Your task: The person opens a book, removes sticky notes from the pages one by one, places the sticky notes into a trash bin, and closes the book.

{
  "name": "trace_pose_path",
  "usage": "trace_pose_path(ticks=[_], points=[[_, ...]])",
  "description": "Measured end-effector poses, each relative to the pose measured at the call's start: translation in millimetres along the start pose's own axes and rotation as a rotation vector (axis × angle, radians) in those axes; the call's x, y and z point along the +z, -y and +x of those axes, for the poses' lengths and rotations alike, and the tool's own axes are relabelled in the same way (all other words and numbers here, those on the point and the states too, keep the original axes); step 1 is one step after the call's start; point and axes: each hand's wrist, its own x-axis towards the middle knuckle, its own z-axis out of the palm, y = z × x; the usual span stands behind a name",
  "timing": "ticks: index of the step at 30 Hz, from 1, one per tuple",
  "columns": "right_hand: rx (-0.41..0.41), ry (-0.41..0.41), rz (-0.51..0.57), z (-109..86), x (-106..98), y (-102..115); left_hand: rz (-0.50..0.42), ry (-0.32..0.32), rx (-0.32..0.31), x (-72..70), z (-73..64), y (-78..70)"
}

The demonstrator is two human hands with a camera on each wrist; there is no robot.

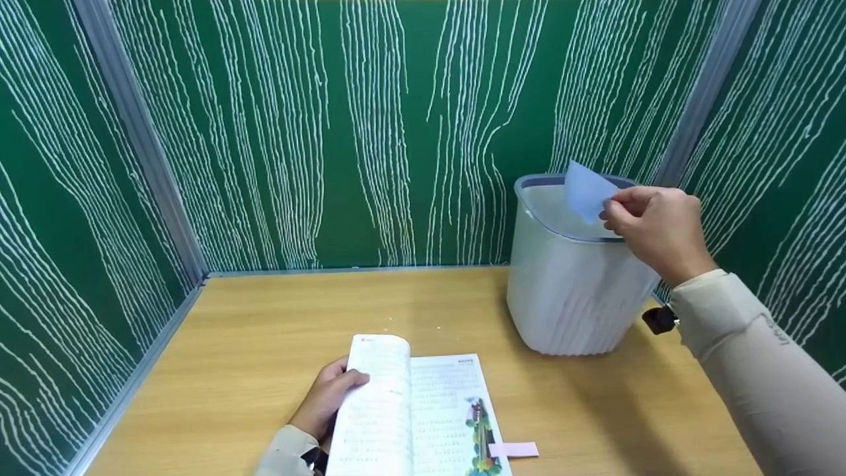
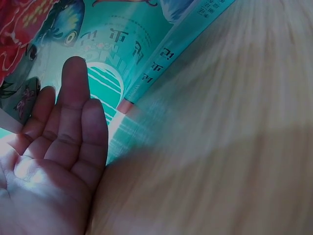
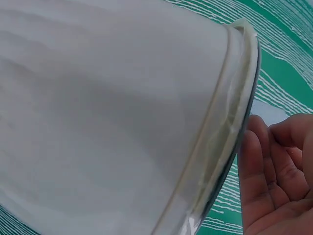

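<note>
At the bin's mouth my right hand (image 1: pixel 661 221) pinches a small light-blue slip of paper (image 1: pixel 587 192) between thumb and fingers. The slip overlaps the opening of the white waste bin (image 1: pixel 575 297), which has a grey rim. In the right wrist view the fingers (image 3: pixel 254 171) are close beside that rim, and a pale bit of the paper (image 3: pixel 269 111) shows past them. My left hand (image 1: pixel 327 396) holds an open book (image 1: pixel 377 410) at its left edge, thumb on the page. Its fingers (image 2: pixel 76 112) lie under the green illustrated cover (image 2: pixel 110 44).
A pink paper strip (image 1: pixel 514 449) sticks out from the book's right page. Tiny white specks (image 1: pixel 438 327) lie on the wooden table (image 1: pixel 277 317). Green walls (image 1: pixel 436 132) with white wavy lines and grey corner posts (image 1: pixel 142 132) enclose the table at the back and sides.
</note>
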Motion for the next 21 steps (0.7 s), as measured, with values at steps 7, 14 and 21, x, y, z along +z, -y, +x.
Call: trace_pose_path(ticks=[7, 14, 21], points=[[0.027, 0.014, 0.002, -0.9, -1.8, -7.1, 0.007, -0.019, -0.016, 0.3, -1.9, 0.4], [0.040, 0.023, 0.014, -2.4, -5.6, -9.7, 0.011, -0.027, -0.012, 1.9, -2.3, 0.1], [0.029, 0.011, 0.009, -5.9, -4.6, -7.7, 0.009, -0.001, -0.011, -1.3, -1.5, 0.5]])
